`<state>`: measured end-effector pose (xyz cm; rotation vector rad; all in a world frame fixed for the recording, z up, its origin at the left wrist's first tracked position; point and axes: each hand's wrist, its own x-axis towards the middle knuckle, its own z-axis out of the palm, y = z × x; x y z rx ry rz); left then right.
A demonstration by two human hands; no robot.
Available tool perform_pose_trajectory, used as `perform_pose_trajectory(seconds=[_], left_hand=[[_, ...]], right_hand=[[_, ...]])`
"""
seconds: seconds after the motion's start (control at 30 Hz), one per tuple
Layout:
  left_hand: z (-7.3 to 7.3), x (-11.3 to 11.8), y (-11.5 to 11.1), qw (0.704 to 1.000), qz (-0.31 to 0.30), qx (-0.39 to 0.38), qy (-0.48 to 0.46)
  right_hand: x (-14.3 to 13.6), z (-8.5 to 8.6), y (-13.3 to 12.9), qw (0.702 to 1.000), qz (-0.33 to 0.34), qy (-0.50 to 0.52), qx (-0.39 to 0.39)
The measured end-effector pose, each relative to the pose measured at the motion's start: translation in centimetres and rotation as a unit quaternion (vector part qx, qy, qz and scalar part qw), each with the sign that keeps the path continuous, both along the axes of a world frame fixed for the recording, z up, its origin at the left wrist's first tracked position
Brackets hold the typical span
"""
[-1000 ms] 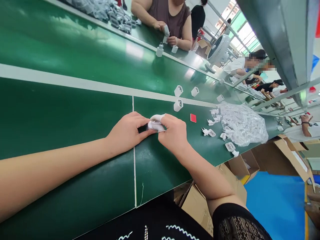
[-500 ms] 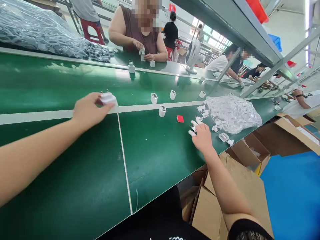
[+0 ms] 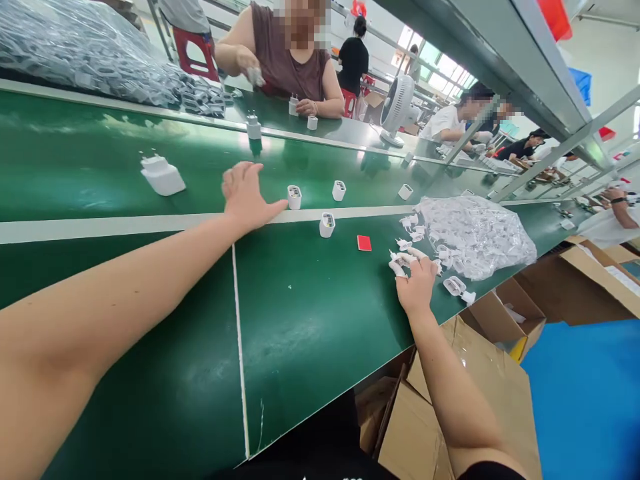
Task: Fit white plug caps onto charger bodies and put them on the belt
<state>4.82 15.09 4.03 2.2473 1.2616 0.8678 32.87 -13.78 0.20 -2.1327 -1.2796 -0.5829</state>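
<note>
My left hand [image 3: 247, 197] is open over the green belt, fingers spread and thumb beside a white charger housing [image 3: 295, 197]. More white charger housings, one [image 3: 327, 225] near the pale line and another [image 3: 339, 191] beyond it, stand with their open ends up. To the left lies a white charger [image 3: 163, 175] with two pins. My right hand [image 3: 416, 277], with white covers on its fingertips, is closed around a small white plug piece [image 3: 394, 256], partly hidden by the fingers. Loose white plug pieces [image 3: 410, 223] lie close by.
A clear bag of white parts [image 3: 475, 233] lies right of my right hand, with a red square [image 3: 364, 243] to its left. Across the belt sits a co-worker [image 3: 295, 73], near a standing charger [image 3: 253, 127] and a fan [image 3: 397, 110]. Cardboard boxes [image 3: 465, 387] stand below the edge.
My left hand has let go of the charger, which now lies on the belt, and has moved right to a housing. My right hand has closed on a plug piece.
</note>
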Motion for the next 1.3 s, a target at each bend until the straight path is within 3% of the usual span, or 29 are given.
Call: perform_pose_trajectory(seconds=[0.03, 0.13, 0.2, 0.27, 0.37, 0.53, 0.63, 0.73, 0.87, 1.07, 1.23, 1.3], left_hand=[[-0.1, 1.3, 0.0, 0.999, -0.022, -0.032, 0.002], [-0.6, 3.6, 0.3, 0.994, -0.014, -0.109, -0.007], [-0.7, 3.6, 0.4, 0.993, -0.012, -0.117, -0.01], [-0.5, 2.5, 0.1, 0.994, -0.018, -0.107, -0.01], [0.0, -0.5, -2.0, 0.995, -0.036, -0.091, -0.001], [-0.2, -5.3, -8.7, 0.989, -0.096, -0.114, -0.011], [-1.1, -6.8, -12.0, 0.978, -0.171, -0.115, -0.036], [-2.1, -7.6, -13.4, 0.967, -0.223, -0.119, -0.034], [-3.1, -7.8, -13.2, 0.959, -0.239, -0.145, -0.045], [-3.2, -7.4, -12.4, 0.953, -0.249, -0.152, -0.081], [-3.1, -7.5, -12.3, 0.952, -0.259, -0.142, -0.087], [-3.2, -7.5, -12.4, 0.952, -0.252, -0.149, -0.09]], right_hand=[[-0.3, 0.5, 0.0, 0.999, 0.012, 0.013, 0.027], [-2.0, 2.0, 0.2, 0.984, 0.067, 0.103, 0.127], [-3.6, 3.0, 0.5, 0.95, 0.126, 0.231, 0.17], [-5.2, 4.0, 1.0, 0.895, 0.172, 0.368, 0.181], [-7.4, 5.5, 1.8, 0.816, 0.229, 0.516, 0.125], [-9.6, 7.7, 5.1, 0.647, 0.354, 0.674, -0.039], [-11.2, 8.3, 8.0, 0.604, 0.385, 0.693, -0.08], [-12.9, 8.2, 10.2, 0.602, 0.388, 0.694, -0.072], [-14.2, 6.9, 11.0, 0.614, 0.363, 0.7, -0.047], [-13.6, 5.5, 9.7, 0.698, 0.343, 0.628, -0.025], [-13.7, 5.6, 9.0, 0.803, 0.39, 0.451, -0.022], [-13.9, 5.6, 8.8, 0.821, 0.405, 0.402, -0.006]])
